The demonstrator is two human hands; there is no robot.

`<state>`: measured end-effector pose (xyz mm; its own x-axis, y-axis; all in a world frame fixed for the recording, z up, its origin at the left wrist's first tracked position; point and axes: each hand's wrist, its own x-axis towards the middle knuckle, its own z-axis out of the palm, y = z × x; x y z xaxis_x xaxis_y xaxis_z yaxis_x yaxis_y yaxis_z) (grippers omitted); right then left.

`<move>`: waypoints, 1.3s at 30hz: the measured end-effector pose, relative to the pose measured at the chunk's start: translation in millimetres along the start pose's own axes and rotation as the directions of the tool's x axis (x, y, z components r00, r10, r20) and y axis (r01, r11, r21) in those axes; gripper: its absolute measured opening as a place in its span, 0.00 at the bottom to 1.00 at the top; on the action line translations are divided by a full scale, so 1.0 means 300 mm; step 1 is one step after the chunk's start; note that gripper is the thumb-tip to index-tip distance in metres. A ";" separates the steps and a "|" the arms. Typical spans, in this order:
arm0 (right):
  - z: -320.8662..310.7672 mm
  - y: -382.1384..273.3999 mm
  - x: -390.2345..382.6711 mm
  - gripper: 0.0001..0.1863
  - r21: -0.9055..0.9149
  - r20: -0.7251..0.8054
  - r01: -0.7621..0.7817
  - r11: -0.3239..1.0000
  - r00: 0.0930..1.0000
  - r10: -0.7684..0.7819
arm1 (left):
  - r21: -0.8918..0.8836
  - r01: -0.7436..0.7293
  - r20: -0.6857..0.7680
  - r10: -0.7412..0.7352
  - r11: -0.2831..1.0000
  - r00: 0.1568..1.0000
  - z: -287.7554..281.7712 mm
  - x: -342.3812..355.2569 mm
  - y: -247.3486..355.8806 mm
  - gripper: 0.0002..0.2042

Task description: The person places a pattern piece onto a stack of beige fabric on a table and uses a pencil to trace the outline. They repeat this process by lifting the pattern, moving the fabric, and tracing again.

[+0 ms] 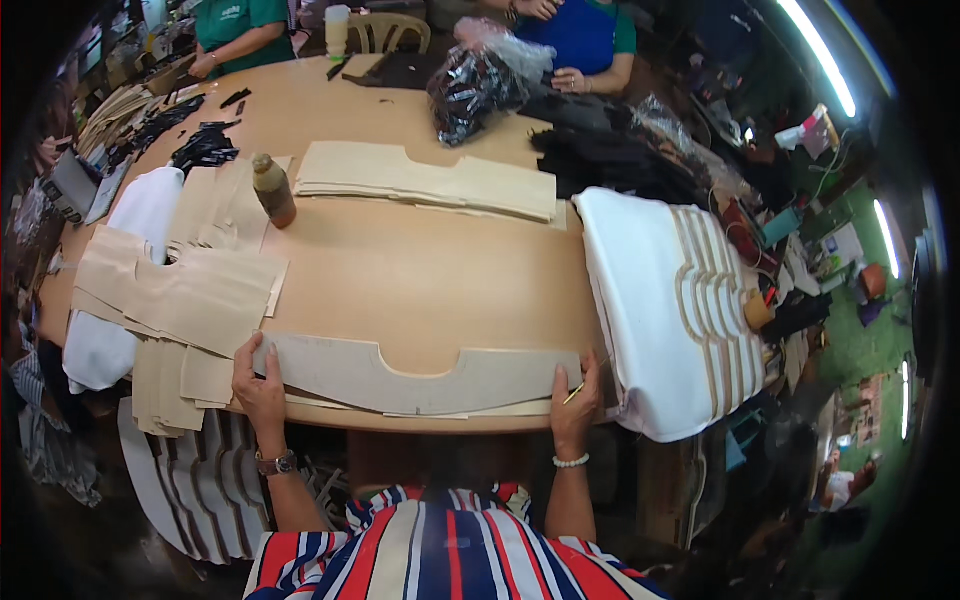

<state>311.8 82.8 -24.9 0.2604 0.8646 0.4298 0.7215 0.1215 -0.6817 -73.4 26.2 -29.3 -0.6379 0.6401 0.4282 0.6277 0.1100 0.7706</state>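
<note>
At the table's near edge lies a long grey board template with a rounded notch in its upper edge. Beneath it, pale tan sheets peek out along the bottom. My left hand grips its left end, thumb on top. The right end is held by my right hand, which also has a slim yellowish pen or pencil between its fingers. Behind the template, a stack of pale tan notched pieces lies across the table. More tan cut pieces are piled by my left hand.
A brownish bottle stands left of centre on the table. White padded pieces are stacked at the right edge. Farther back are a plastic bag, black strips and dark material. Two people stand across the table.
</note>
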 end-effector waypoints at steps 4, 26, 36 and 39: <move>-0.003 0.009 0.002 0.27 -0.003 0.008 -0.001 1.000 1.000 0.001 | -0.027 -0.034 -0.001 0.034 0.999 0.999 0.006 0.001 0.006 0.12; -0.004 0.011 0.003 0.26 -0.012 0.037 0.013 1.000 0.999 -0.012 | -0.029 -0.043 -0.009 0.042 0.999 0.999 -0.002 0.001 0.015 0.11; -0.003 0.017 0.002 0.27 -0.012 0.053 -0.015 1.000 0.998 0.015 | -0.047 -0.039 0.001 0.039 0.998 0.999 -0.003 -0.002 0.013 0.11; -0.003 0.015 0.001 0.27 -0.019 0.042 -0.001 1.000 0.999 0.002 | -0.051 -0.039 0.001 0.039 0.998 0.999 -0.002 -0.002 0.013 0.11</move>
<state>315.8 83.0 -27.3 0.2344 0.8846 0.4031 0.7335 0.1112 -0.6706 -70.8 25.8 -26.4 -0.6123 0.6445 0.4580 0.6290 0.0461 0.7761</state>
